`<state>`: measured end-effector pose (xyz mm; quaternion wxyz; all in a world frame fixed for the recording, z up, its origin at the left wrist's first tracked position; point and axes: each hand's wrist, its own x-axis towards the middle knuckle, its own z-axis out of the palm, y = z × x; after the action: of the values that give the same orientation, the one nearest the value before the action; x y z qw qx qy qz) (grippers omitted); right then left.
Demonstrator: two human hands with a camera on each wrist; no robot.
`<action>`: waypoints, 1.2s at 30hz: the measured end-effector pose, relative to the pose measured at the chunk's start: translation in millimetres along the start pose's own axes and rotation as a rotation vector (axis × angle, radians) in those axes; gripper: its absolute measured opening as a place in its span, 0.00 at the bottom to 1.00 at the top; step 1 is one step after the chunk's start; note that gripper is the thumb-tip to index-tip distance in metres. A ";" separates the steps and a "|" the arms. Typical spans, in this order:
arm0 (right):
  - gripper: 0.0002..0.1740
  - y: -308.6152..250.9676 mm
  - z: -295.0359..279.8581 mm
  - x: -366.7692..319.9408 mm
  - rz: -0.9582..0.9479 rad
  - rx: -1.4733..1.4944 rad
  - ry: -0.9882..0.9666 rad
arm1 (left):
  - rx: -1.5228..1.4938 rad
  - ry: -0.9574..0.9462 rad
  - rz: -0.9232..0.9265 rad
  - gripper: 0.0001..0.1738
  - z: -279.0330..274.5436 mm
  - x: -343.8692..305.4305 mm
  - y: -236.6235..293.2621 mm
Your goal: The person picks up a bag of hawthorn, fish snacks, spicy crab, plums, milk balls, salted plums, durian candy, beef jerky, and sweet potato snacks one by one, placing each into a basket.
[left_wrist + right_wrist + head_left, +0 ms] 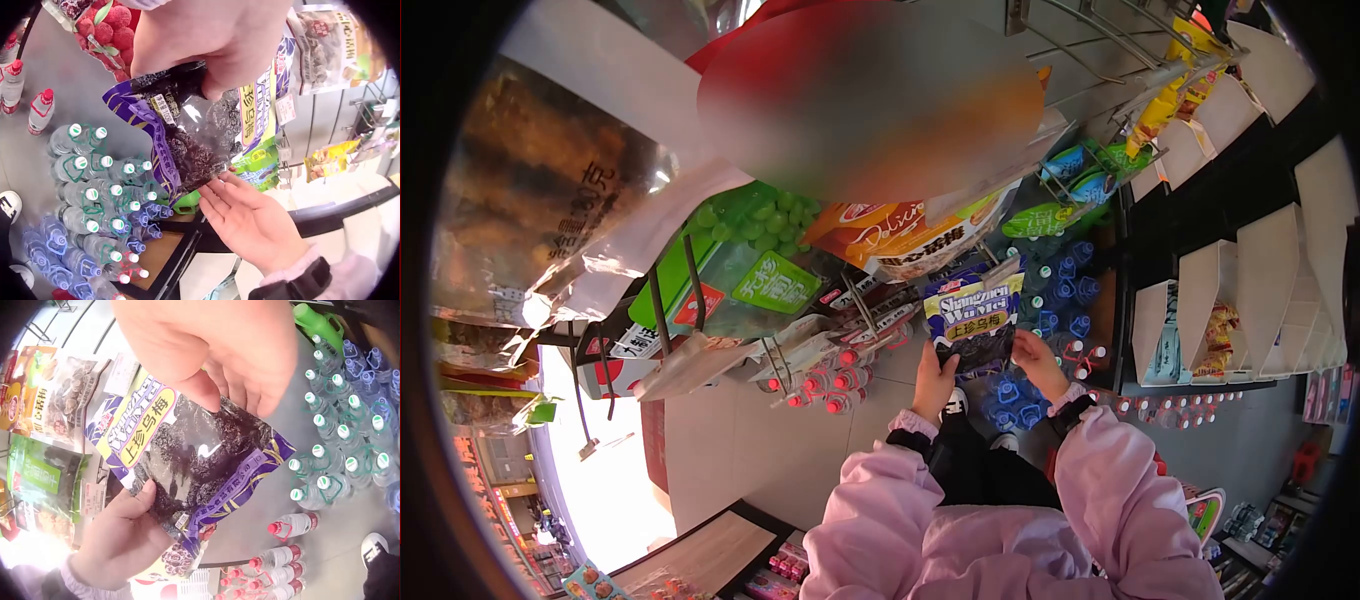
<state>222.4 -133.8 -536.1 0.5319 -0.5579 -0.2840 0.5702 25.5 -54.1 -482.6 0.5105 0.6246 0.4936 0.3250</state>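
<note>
Grey floor (pixel 720 430) below, w/ bottles standing on it: green-tied clear bottles (pixel 340 450), blue-tinted bottles (pixel 1012 400) by the person's feet, red-capped bottles (pixel 840 380) off to the person's L. Above the floor, hanging snack packs (pixel 900 235) on wire hooks, approx. straight ahead.

Wu Mei bag (pixel 973 325), purple + yellow print w/ clear window over dark fruit, is in mid-air btwn the 2 hands, roughly upright, near the packs; can't tell if it touches any.

L hand (pixel 125 531) pinches the bag's lower L side, thumb on front, other fingers mostly hidden. R hand (pixel 253 228) is loosely spread at opp. side, fingertips at bag's edge; not gripping, contact unclear.

Step, my guess: handling/looking over the bag, L hand taking the wt. Next move prob. calls for firm L thumb on the slick film, R fingers closing on the free edge if support's needed, & clearance from nearby packs.
</note>
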 end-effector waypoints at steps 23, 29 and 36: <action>0.25 8.3 -25.1 6.0 -0.070 -0.085 0.073 | -0.077 -0.115 -0.202 0.28 21.3 17.6 4.2; 0.25 -2.1 -22.8 10.2 -0.057 -0.121 0.042 | 0.000 -0.116 -0.148 0.29 23.4 20.8 -18.8; 0.29 -8.3 -19.1 40.8 -0.045 -0.233 0.095 | -0.168 -0.078 -0.247 0.28 34.4 35.7 -28.0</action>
<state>250.4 -99.0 -546.3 0.4890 -0.6356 -0.3355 0.4942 59.5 -31.4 -522.2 0.6158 0.5264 0.5174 0.2756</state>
